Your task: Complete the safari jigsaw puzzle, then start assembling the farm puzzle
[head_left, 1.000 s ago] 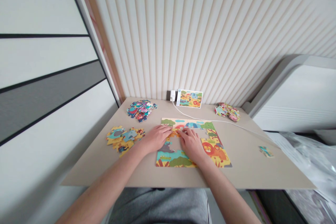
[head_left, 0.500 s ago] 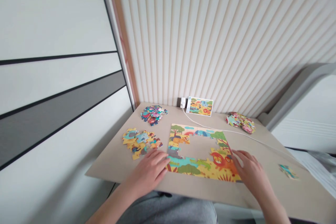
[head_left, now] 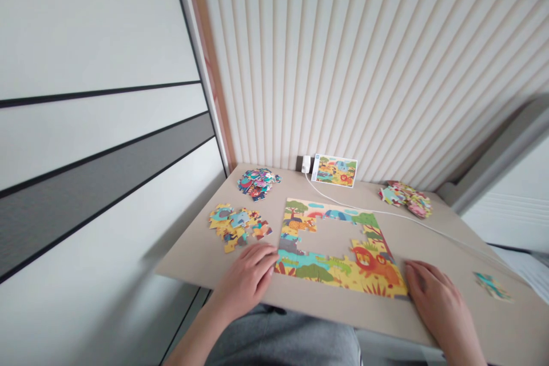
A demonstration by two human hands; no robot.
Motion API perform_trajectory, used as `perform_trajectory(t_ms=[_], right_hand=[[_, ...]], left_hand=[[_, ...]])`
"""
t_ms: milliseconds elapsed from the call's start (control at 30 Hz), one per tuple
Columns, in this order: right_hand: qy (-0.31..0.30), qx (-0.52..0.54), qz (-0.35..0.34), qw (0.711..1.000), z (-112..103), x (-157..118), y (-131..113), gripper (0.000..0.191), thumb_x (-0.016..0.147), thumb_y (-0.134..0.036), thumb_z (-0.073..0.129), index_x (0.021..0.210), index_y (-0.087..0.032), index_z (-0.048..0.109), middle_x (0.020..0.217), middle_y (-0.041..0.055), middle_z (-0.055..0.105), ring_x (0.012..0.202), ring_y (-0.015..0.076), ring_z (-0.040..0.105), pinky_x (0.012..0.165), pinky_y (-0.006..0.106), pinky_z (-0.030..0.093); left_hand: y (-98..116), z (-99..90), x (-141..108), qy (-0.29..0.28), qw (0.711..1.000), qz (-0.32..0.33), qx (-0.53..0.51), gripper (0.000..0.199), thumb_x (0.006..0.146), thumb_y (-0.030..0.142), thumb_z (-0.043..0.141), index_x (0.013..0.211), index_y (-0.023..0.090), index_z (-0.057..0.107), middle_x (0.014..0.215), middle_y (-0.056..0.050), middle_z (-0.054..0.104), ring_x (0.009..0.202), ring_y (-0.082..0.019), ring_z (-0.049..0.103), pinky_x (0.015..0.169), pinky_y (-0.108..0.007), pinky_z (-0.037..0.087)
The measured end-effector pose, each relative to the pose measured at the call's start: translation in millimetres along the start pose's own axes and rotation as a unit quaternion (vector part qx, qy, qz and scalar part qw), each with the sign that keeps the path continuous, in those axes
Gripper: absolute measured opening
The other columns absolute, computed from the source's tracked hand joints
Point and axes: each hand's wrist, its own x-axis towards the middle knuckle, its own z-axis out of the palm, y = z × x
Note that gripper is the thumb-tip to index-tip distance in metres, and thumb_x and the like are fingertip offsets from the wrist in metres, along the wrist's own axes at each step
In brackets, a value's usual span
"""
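Observation:
A partly assembled animal puzzle [head_left: 317, 273] lies flat on the table, its border joined around a bare gap in the middle. My left hand [head_left: 251, 274] rests at its lower left edge, fingertips touching the border, holding no piece that shows. Just beyond the lower right corner lies my right hand [head_left: 437, 291], fingers bent slightly and close to the lion part of the picture; nothing shows in it. Loose yellow and blue pieces [head_left: 234, 226] are spread left of the puzzle. Behind it, a picture card [head_left: 335, 170] leans on the wall.
Dark multicoloured pieces [head_left: 257, 183] are heaped at the back left, pink and green pieces [head_left: 405, 197] at the back right. A few teal pieces [head_left: 492, 286] lie far right. A white charger [head_left: 306, 164] trails a cable [head_left: 377, 210] behind the puzzle across the table [head_left: 326, 306].
My right hand has slid right and down, off the puzzle's right edge to beside its lower corner. My left hand stays at the left edge. The view has shifted slightly.

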Motion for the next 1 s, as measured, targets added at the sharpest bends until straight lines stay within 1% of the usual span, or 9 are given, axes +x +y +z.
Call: perform_trajectory(t_ms=[67,133,200,267,367,433,700,867,1000], right_hand=[[0.005,0.001,-0.006,1.000,0.0,-0.6,0.8,0.038,0.097,-0.047,0.045,0.108,-0.022,0.073,0.116,0.0110,0.074,0.096,0.0297,0.069,0.092,0.043,0.052],[0.010,0.002,-0.012,1.000,-0.5,-0.6,0.7,0.038,0.097,-0.046,0.046,0.107,-0.022,0.073,0.115,0.0117,0.074,0.095,0.0300,0.069,0.091,0.043,0.052],[0.011,0.003,-0.015,1.000,-1.5,-0.2,-0.4,0.038,0.096,-0.047,0.046,0.106,-0.022,0.073,0.115,0.0119,0.075,0.095,0.0305,0.069,0.090,0.044,0.052],[0.012,0.004,-0.014,1.000,-2.4,0.0,-1.6,0.039,0.097,-0.048,0.046,0.106,-0.022,0.073,0.115,0.0118,0.075,0.096,0.0309,0.070,0.090,0.044,0.052],[0.015,0.007,-0.015,1.000,-2.1,-0.4,-1.7,0.038,0.098,-0.048,0.046,0.106,-0.022,0.072,0.115,0.0118,0.075,0.098,0.0311,0.070,0.090,0.044,0.051],[0.013,0.005,-0.014,1.000,-1.1,-1.0,-0.7,0.037,0.098,-0.048,0.046,0.107,-0.022,0.072,0.115,0.0112,0.075,0.099,0.0309,0.070,0.090,0.044,0.051],[0.011,0.000,-0.006,1.000,-1.6,-1.2,-0.6,0.037,0.100,-0.047,0.047,0.108,-0.022,0.072,0.116,0.0118,0.074,0.098,0.0301,0.069,0.093,0.044,0.052],[0.011,0.001,-0.004,1.000,-3.3,-0.2,-3.2,0.036,0.100,-0.047,0.047,0.107,-0.022,0.071,0.114,0.0112,0.074,0.095,0.0289,0.069,0.093,0.043,0.052],[0.011,0.005,0.000,1.000,-4.3,0.7,-5.3,0.035,0.099,-0.046,0.046,0.106,-0.022,0.072,0.113,0.0115,0.075,0.095,0.0286,0.068,0.093,0.043,0.052]], left_hand=[[-8.5,-1.4,-1.8,0.017,1.000,-0.001,0.017,0.037,0.101,0.015,0.046,0.133,0.025,0.062,0.137,-0.008,0.062,0.133,-0.025,0.054,0.115,-0.044,0.046],[-25.8,-5.4,-1.5,0.053,0.997,-0.025,0.046,0.037,0.101,0.017,0.046,0.134,0.024,0.062,0.139,-0.009,0.062,0.134,-0.026,0.054,0.115,-0.046,0.046],[-50.8,-11.6,1.8,0.095,0.989,-0.073,0.087,0.034,0.101,0.021,0.047,0.131,0.023,0.064,0.137,-0.011,0.062,0.131,-0.028,0.057,0.113,-0.049,0.047],[-79.1,-17.9,7.4,0.117,0.977,-0.120,0.134,0.031,0.100,0.026,0.050,0.125,0.021,0.068,0.135,-0.013,0.063,0.127,-0.031,0.059,0.111,-0.053,0.047],[-114.1,-22.2,15.8,0.110,0.967,-0.154,0.172,0.034,0.099,0.034,0.053,0.125,0.019,0.068,0.133,-0.015,0.065,0.126,-0.033,0.059,0.110,-0.052,0.048],[-127.8,-20.4,18.3,0.100,0.966,-0.158,0.178,0.035,0.097,0.036,0.055,0.124,0.019,0.069,0.131,-0.015,0.067,0.124,-0.032,0.061,0.109,-0.050,0.048],[-145.5,-2.3,10.2,0.093,0.974,-0.149,0.146,0.040,0.096,0.048,0.058,0.126,0.023,0.068,0.127,-0.011,0.070,0.118,-0.032,0.065,0.104,-0.048,0.050],[-148.0,3.2,12.1,0.137,0.981,-0.107,0.089,0.035,0.099,0.039,0.055,0.130,0.025,0.064,0.131,-0.010,0.065,0.119,-0.029,0.065,0.107,-0.045,0.050],[-143.3,2.1,14.9,0.183,0.978,-0.089,0.042,0.032,0.103,0.030,0.046,0.125,0.025,0.068,0.125,-0.009,0.066,0.111,-0.024,0.068,0.103,-0.039,0.055]])
